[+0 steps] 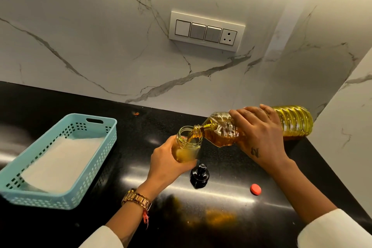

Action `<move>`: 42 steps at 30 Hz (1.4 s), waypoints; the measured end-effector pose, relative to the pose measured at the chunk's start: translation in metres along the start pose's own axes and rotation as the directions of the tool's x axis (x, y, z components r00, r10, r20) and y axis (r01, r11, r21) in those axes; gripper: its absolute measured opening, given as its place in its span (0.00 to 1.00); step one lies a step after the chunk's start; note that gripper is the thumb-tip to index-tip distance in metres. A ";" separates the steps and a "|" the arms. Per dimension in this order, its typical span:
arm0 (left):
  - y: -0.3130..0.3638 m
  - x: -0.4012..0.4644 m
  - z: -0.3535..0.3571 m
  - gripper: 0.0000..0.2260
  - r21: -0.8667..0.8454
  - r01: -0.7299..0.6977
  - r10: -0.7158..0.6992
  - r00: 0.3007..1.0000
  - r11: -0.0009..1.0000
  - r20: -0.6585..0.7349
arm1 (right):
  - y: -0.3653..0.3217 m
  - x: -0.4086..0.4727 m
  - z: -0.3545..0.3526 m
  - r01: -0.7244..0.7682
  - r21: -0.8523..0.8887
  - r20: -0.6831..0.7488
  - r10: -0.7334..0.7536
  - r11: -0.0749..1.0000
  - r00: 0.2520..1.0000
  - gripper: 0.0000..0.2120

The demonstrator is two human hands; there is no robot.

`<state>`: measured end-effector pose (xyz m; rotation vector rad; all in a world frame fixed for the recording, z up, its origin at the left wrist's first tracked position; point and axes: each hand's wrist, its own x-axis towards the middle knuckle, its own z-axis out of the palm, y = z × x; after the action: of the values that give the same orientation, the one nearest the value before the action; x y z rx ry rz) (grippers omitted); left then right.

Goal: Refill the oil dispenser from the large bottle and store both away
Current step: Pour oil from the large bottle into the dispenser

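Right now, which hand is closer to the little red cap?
Right. The right hand holds the big bottle up above the red cap. The left hand holds the jar, farther off to the cap's left.

A small dark tattoo mark on the back of my right hand (259, 139), too blurred to read, no other writing, label, brand or number legible anywhere

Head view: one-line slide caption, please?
Right hand tips bottle, pouring oil into jar held by left hand.
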<state>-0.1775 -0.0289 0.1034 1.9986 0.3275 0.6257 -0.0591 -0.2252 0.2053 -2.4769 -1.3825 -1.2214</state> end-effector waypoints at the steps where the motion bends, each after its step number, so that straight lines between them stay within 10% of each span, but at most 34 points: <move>1: 0.000 0.000 0.000 0.25 -0.002 0.001 -0.001 1.000 1.000 0.002 | 0.000 0.000 0.000 0.003 -0.002 -0.006 -0.003 1.000 1.000 0.29; 42: 0.002 0.003 0.003 0.26 0.002 -0.048 0.048 0.999 0.999 -0.010 | 0.005 0.003 -0.008 0.041 -0.064 -0.026 -0.042 0.997 0.999 0.29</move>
<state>-0.1730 -0.0305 0.1044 2.0108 0.2868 0.6667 -0.0593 -0.2293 0.2144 -2.4751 -1.4171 -1.3228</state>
